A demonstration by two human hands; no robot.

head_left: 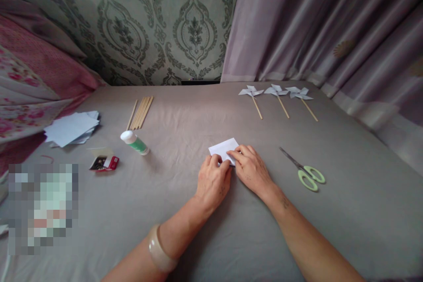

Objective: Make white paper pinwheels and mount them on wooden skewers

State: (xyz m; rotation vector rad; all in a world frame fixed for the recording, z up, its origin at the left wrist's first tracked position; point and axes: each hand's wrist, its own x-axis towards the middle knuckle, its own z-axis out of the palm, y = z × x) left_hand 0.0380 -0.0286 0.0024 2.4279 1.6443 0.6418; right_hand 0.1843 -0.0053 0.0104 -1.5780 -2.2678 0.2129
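A small sheet of white paper (224, 148) lies on the cloth-covered surface in front of me, with what looks like a folded lower edge. My left hand (214, 178) grips its near left side, fingers curled and thumb against the paper. From the right, my right hand (250, 168) holds the same sheet, its index finger stretched across the paper. Both hands meet at the near edge and hide part of it. To the right lie scissors (304, 172) with pale green handles, blades slightly apart.
A glue stick (135, 142) and an open red box (105, 161) of small dark pieces are at left. Behind are wooden sticks (142, 113) and a stack of white paper (71, 128). Three paper pinwheels (276, 90) on sticks lie at the back right, before a curtain (284, 22).
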